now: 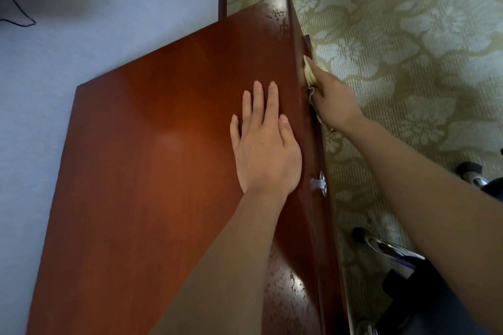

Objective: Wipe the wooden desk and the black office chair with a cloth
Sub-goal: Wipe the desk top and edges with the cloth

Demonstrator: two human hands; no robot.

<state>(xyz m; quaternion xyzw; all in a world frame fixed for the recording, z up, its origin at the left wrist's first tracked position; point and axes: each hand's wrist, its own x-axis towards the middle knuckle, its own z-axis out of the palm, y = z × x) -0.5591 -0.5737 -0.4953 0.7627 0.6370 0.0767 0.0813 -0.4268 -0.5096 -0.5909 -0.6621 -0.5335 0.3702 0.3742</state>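
A reddish-brown wooden desk (152, 160) fills the middle of the head view, its top bare and glossy. My left hand (265, 144) lies flat on the desktop near the front edge, fingers spread, holding nothing. Over that edge, my right hand (333, 102) presses a pale yellowish cloth (309, 71) against the desk's front face, near a drawer. Most of the cloth is hidden behind the hand and the edge. The black office chair (424, 299) shows partly at the bottom right, with a chrome base leg (392, 249) and a black caster (469, 168).
A metal drawer handle (320, 183) sticks out of the desk front below my left wrist. A pale blue wall (95, 22) backs the desk, with a black cable (16, 8) at the top left. Green patterned carpet (408, 49) covers the floor on the right.
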